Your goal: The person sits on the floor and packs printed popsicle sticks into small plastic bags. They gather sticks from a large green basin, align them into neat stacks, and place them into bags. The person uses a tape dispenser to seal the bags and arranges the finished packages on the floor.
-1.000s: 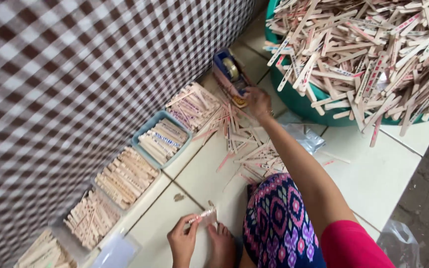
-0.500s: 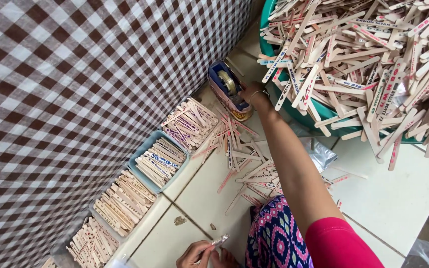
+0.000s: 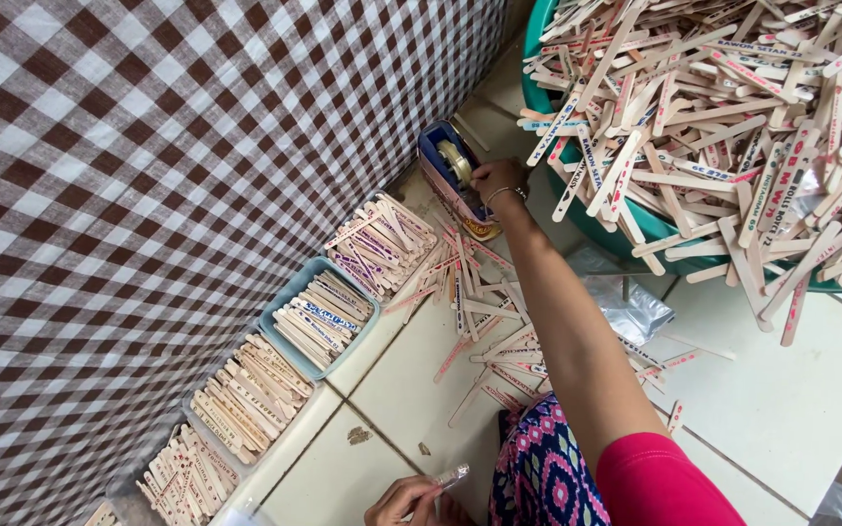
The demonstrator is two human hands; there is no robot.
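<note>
Unmoved since before, right hand point(image 3: 495, 179) grips the tape dispenser point(image 3: 455, 175); at 6 o'clock, left hand point(image 3: 409, 500) pinches clear, glossy tape point(image 3: 451, 476).

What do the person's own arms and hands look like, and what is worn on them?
Both hands are bare, with no gloves. The right hand has a thin bracelet at the wrist. The right arm is bare up to a short, bright pink sleeve at the shoulder. The left hand shows only partly; nothing worn is visible on it.
</note>
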